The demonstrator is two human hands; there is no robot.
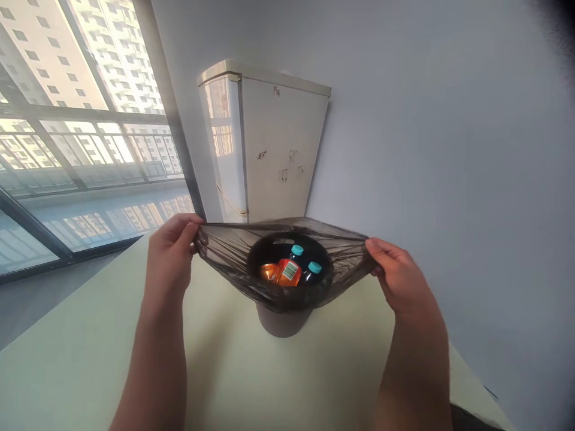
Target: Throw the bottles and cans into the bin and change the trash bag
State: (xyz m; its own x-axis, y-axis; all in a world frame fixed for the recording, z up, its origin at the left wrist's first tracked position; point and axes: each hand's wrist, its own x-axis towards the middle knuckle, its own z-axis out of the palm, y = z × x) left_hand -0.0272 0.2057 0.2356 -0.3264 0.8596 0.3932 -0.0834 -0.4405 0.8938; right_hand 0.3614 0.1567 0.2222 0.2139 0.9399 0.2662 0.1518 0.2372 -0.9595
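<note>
Center-left, left hand and, center-right, right hand pinch black bag, mouth stretched wide; bottles already inside, mid-frame, above bin base; bag still untied.

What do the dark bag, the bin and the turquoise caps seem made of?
Dark bag: thin, glossy plastic film, see-through and creased where stretched. Bin: perhaps matte plastic; its wall looks smooth and dull. Turquoise caps: likely plastic, evenly coloured.
</note>
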